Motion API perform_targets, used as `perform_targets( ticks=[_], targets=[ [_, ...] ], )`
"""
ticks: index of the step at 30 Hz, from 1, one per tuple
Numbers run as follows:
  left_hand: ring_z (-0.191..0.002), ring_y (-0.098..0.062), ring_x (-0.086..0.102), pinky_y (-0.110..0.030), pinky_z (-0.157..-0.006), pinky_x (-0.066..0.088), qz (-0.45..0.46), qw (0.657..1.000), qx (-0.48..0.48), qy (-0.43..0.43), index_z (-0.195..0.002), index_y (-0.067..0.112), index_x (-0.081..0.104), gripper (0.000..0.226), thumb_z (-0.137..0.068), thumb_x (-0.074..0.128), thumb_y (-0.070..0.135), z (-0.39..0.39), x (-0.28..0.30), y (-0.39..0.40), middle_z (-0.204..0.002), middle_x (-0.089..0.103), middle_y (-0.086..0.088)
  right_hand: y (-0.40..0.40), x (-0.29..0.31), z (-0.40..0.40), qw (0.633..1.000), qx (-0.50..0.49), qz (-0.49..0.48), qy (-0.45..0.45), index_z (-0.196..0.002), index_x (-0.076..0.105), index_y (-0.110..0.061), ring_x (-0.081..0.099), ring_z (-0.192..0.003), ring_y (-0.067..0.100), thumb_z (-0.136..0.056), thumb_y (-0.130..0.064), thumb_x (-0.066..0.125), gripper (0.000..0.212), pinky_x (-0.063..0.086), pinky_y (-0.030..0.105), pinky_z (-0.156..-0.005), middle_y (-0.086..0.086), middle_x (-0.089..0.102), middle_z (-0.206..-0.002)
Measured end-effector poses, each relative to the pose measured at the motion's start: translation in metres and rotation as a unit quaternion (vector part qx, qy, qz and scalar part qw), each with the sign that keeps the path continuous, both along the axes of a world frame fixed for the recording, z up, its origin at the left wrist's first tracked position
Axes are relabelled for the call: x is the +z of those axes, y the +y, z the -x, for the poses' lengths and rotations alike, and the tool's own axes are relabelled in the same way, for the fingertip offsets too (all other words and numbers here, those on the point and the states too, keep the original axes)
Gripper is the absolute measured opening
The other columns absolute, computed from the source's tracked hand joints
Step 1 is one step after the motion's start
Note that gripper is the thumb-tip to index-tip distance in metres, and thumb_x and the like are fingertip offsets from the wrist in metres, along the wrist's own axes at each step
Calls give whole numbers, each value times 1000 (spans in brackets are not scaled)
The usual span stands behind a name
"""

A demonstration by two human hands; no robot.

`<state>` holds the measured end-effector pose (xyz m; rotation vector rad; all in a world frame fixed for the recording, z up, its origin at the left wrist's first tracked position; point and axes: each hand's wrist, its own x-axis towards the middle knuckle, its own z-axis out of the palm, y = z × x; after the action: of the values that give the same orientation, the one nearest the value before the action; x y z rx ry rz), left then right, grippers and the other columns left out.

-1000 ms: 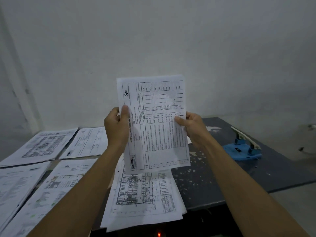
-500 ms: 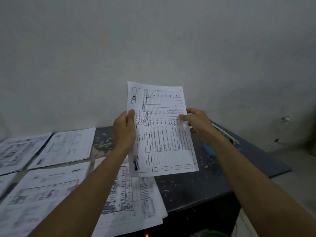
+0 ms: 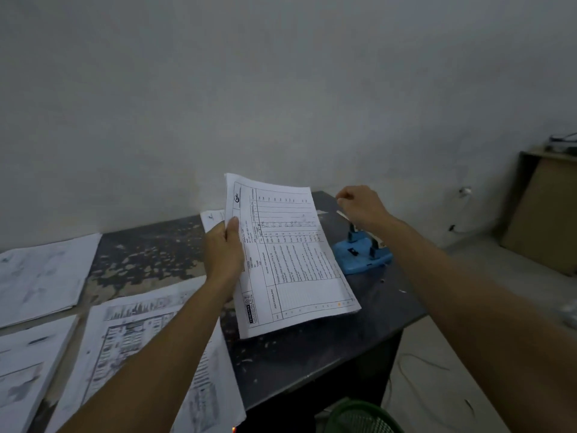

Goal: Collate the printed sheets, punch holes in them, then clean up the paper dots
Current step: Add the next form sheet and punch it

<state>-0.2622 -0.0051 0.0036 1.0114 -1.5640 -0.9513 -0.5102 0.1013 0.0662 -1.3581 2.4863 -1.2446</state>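
My left hand (image 3: 223, 254) grips the left edge of a thin stack of printed sheets (image 3: 290, 254), held tilted above the dark table (image 3: 312, 364). My right hand (image 3: 363, 207) hovers off the sheets with its fingers curled, above the raised lever of the blue hole punch (image 3: 362, 251), which stands near the table's right end. I cannot tell whether the fingers touch the lever. Small white paper bits (image 3: 259, 348) are scattered on the table in front of the punch.
Several printed sheets lie on the table's left half, the nearest pile (image 3: 150, 354) under my left forearm. A green mesh bin (image 3: 359, 417) sits below the table's front edge. A brown board (image 3: 540, 214) leans at the far right. A grey wall stands behind.
My right hand has let go of the sheets and moved right, over the hole punch. The left hand alone now holds the stack, lower and tilted. The view swung right.
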Motion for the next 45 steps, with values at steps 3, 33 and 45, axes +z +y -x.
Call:
perform_targets(
  ticks=[3, 33, 45],
  targets=[
    [-77, -21, 69, -40, -71, 59, -26, 1000, 4, -16, -85, 16, 65, 39, -104, 42, 41, 20, -10, 0, -84, 71, -1, -2, -13, 18, 997, 14, -61, -43, -106, 72, -5, 55, -74, 14, -98, -16, 49, 26, 39, 20, -57, 5, 67, -98],
    [-84, -25, 61, -38, -80, 54, -179, 980, 41, -80, -97, 9, 61, 30, -104, 44, 32, 117, -40, 14, -91, 62, -5, -7, -35, 42, 979, 102, -150, -89, -73, 51, -27, 41, -66, 14, -105, -33, 34, 37, 33, 28, -61, -1, 49, -72],
    [-96, -27, 65, -46, -92, 54, -181, 981, 44, -44, -113, 8, 65, 36, -105, 40, 33, 125, -61, 31, -108, 67, -6, -13, -41, 43, 975, 109, -187, -54, -118, 57, -6, 49, -76, 19, -104, -26, 31, 36, 36, 29, -64, 17, 64, -102]
  ],
)
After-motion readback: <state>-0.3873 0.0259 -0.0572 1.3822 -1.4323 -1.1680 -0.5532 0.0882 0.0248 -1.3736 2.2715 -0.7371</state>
